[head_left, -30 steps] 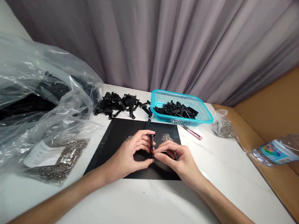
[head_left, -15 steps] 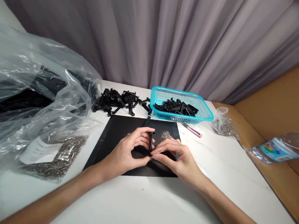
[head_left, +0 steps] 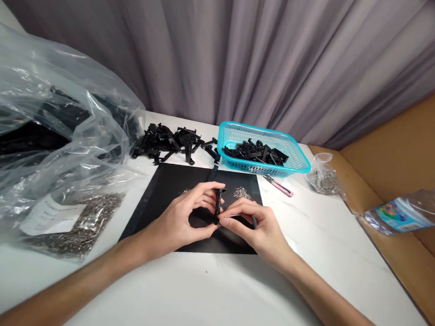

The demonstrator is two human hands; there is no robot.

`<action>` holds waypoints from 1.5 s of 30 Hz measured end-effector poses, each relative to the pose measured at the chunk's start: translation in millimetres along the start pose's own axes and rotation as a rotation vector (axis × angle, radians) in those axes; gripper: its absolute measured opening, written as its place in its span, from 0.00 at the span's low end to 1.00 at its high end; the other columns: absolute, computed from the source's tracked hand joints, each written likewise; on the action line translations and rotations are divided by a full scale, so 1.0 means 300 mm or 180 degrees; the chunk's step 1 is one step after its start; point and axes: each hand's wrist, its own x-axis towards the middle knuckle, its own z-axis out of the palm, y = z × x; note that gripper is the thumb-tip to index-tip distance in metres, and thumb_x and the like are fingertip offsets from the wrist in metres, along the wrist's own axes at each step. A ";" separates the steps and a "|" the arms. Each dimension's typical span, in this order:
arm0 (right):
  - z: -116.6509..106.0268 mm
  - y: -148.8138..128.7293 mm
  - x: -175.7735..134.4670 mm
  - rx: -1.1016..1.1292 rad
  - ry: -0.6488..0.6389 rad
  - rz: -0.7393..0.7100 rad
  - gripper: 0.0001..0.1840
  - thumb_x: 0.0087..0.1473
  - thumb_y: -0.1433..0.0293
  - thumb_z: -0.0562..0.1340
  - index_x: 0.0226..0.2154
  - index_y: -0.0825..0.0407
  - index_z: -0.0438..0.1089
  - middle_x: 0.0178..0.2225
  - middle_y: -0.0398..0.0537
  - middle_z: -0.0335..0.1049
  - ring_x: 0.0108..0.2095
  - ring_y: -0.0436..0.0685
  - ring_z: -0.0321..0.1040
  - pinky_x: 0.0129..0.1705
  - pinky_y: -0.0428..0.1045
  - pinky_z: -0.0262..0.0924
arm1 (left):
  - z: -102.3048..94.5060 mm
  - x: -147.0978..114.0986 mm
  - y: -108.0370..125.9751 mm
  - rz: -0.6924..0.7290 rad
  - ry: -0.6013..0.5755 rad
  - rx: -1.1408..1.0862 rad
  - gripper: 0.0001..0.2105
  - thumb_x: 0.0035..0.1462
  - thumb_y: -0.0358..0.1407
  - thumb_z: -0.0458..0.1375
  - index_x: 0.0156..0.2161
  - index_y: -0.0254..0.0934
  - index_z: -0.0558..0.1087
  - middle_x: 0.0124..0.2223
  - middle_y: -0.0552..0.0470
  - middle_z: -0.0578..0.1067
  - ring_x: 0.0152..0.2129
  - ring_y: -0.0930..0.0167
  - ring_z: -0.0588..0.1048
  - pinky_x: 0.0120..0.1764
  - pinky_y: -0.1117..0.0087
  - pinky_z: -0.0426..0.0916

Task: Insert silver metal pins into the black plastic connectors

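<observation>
Between thumb and fingers, my left hand (head_left: 178, 215) grips a slim black plastic part (head_left: 218, 207), held upright above the black mat (head_left: 163, 189). My right hand (head_left: 259, 228) pinches a thin metal pin (head_left: 231, 215) against the lower end of that part; most of the pin is covered by the fingers. Just beyond my right hand lies a small heap of metal pieces (head_left: 242, 192) on the mat. A second little heap (head_left: 185, 192) shows partly behind my left hand.
A pile of black parts (head_left: 167, 142) lies behind the mat, beside a blue basket (head_left: 299, 164) holding more. A pink cutter (head_left: 279, 185), a small bag of metal pieces (head_left: 326, 180) and a bottle (head_left: 403, 216) are right. Left are a large plastic bag (head_left: 60, 72) and a labelled bag (head_left: 55, 216).
The view has shifted slightly, so everything sits a little higher and further left. My right fingers have changed position slightly at the black part, and more of the thin pin shows.
</observation>
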 end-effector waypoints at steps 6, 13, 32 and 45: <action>-0.002 -0.003 -0.002 -0.0065 0.0031 -0.0022 0.03 0.59 0.67 0.70 0.35 0.47 0.82 0.37 0.45 0.79 0.39 0.54 0.73 0.44 0.51 0.66 | 0.002 -0.004 0.000 0.0046 0.0071 0.0121 0.33 0.55 0.27 0.66 0.63 0.44 0.63 0.45 0.54 0.76 0.39 0.74 0.79 0.47 0.73 0.78; -0.002 -0.005 -0.004 -0.0155 -0.0009 -0.0060 0.03 0.59 0.68 0.70 0.35 0.47 0.82 0.37 0.45 0.79 0.40 0.54 0.73 0.44 0.51 0.64 | 0.000 -0.004 0.003 0.0094 0.0112 0.0212 0.32 0.54 0.27 0.66 0.63 0.43 0.63 0.45 0.54 0.76 0.39 0.74 0.79 0.48 0.73 0.78; -0.051 -0.013 0.011 -0.0813 -0.0587 -0.0270 0.01 0.60 0.68 0.70 0.36 0.47 0.80 0.38 0.44 0.76 0.43 0.56 0.71 0.55 0.57 0.57 | 0.010 -0.012 -0.006 0.0253 0.0025 0.0488 0.32 0.57 0.27 0.66 0.64 0.44 0.62 0.47 0.53 0.76 0.41 0.71 0.79 0.51 0.66 0.78; -0.055 -0.037 0.014 -0.0838 -0.0558 -0.0183 0.05 0.61 0.64 0.69 0.34 0.47 0.80 0.38 0.45 0.77 0.43 0.57 0.72 0.58 0.60 0.57 | 0.016 -0.008 0.000 0.0254 0.0101 0.0524 0.31 0.56 0.29 0.67 0.63 0.42 0.64 0.45 0.52 0.77 0.39 0.71 0.79 0.49 0.65 0.79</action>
